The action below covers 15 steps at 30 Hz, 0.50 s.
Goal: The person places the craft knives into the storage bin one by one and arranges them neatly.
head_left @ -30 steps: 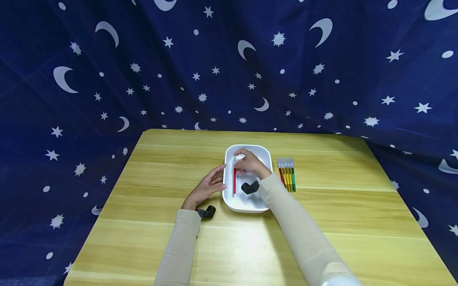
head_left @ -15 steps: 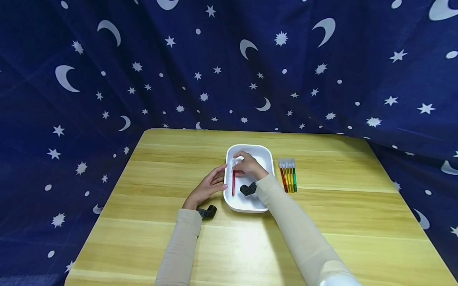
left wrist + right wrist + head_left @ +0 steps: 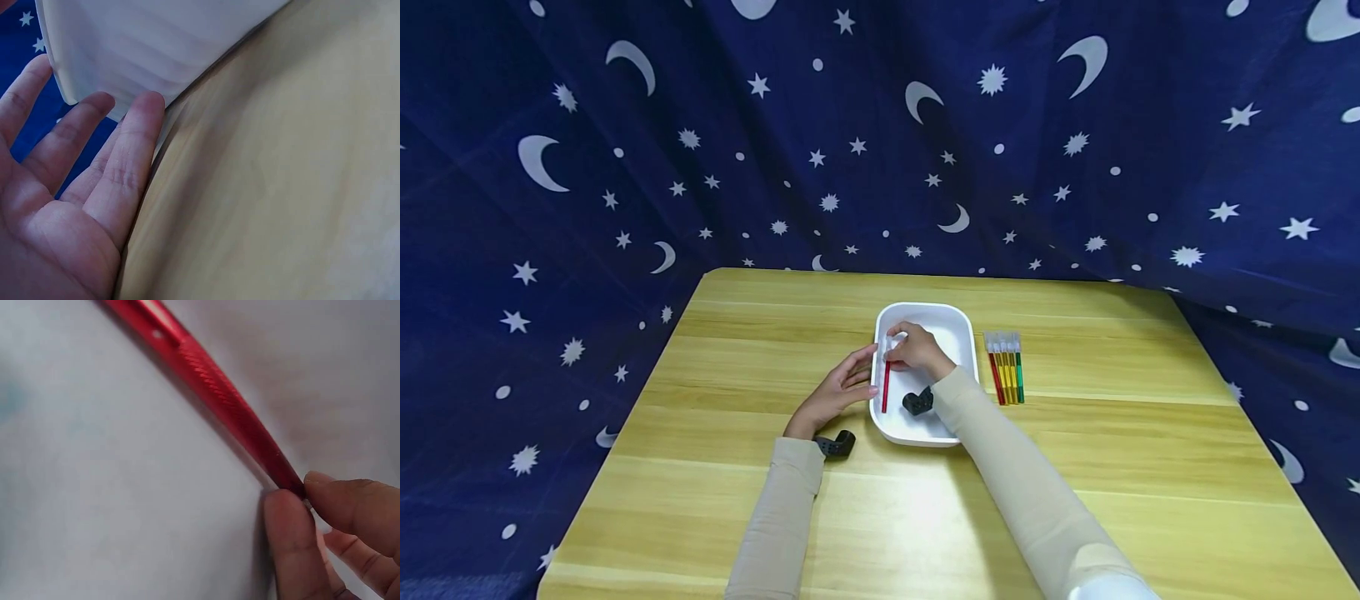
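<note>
Pinching one end of a slim red tool (image 3: 885,388) in the right hand (image 3: 913,348), thumb and fingertip clamped on it, with the handle running along the left side inside the white tray (image 3: 953,333). Touching the tray's left edge with the left hand (image 3: 837,390), fingers (image 3: 134,137) straightened and spread apart. Showing also, on the worktop (image 3: 700,508) just right of the tray, a row of clear-topped tools (image 3: 1007,373), red, gold and green.

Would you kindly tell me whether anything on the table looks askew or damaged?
Nothing clearly stands out. The red tool held by the right hand looks bowed in the right wrist view but straight in the head view, so that is probably lens distortion.
</note>
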Motion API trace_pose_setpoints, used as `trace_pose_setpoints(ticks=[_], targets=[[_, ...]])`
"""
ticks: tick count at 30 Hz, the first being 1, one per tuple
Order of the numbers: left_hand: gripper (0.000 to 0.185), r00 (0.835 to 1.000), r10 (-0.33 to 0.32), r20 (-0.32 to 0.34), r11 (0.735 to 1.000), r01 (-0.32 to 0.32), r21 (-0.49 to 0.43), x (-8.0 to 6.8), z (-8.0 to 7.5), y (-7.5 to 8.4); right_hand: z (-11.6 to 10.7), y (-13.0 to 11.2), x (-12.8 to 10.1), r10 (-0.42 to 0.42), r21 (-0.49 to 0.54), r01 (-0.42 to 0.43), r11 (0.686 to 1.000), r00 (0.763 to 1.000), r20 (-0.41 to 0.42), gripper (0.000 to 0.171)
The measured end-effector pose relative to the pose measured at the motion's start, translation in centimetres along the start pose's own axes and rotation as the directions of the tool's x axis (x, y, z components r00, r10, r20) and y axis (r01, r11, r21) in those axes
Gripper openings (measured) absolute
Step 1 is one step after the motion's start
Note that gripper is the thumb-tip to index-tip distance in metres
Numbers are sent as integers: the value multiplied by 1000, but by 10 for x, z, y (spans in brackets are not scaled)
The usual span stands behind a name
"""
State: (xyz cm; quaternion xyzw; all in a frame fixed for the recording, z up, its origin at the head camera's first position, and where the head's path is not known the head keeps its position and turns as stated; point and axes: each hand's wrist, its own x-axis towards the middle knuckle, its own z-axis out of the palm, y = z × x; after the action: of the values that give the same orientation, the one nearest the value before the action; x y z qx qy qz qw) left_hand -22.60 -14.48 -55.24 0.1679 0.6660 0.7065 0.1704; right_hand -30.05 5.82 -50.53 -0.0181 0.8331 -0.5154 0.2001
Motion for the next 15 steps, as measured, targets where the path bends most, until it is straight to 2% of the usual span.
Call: trace_pose_setpoints(ticks=[8,15], targets=[[77,1000,-9,-3,1000,9,0,0,1,0,1,0,0,-19,-47,18,999,1000,-19,47],[77,1000,-11,-2,1000,11,0,0,0,0,-2,-1,-1,-16,2,16,1000,999,40,56]])
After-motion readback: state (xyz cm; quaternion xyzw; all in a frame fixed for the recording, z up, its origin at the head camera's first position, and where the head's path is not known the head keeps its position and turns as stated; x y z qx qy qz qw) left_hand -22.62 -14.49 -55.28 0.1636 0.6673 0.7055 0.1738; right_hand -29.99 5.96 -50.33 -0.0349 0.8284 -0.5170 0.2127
